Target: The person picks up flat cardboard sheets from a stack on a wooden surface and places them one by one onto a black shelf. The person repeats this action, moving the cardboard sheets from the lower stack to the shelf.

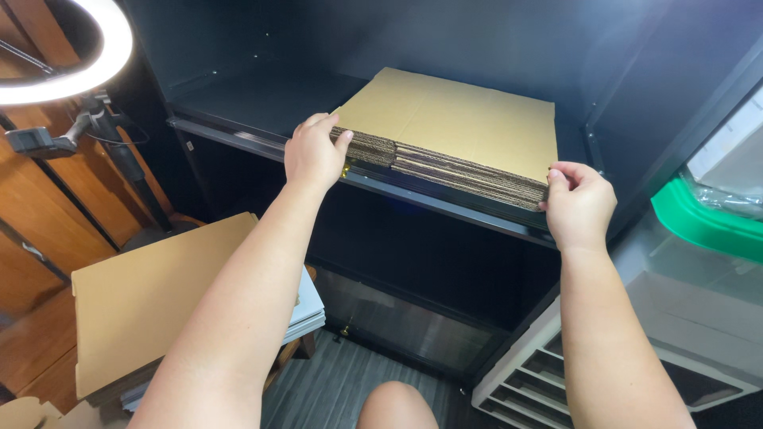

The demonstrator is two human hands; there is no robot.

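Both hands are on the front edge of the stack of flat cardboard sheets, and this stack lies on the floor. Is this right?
Not quite. The left hand and right hand are on the front edge of the stack of flat cardboard sheets, but the head view shows it lying on a dark cabinet shelf, not on the floor.

Cardboard stack (453,127) on shelf (254,107), between hands.

Hands: I count two, left hand (314,153) and right hand (579,205).
Stacks of flattened cardboard: I see two, shelf stack (457,131) and lower stack (151,298).
Ring lights: one (71,59).
Green-lidded bins: one (699,218).
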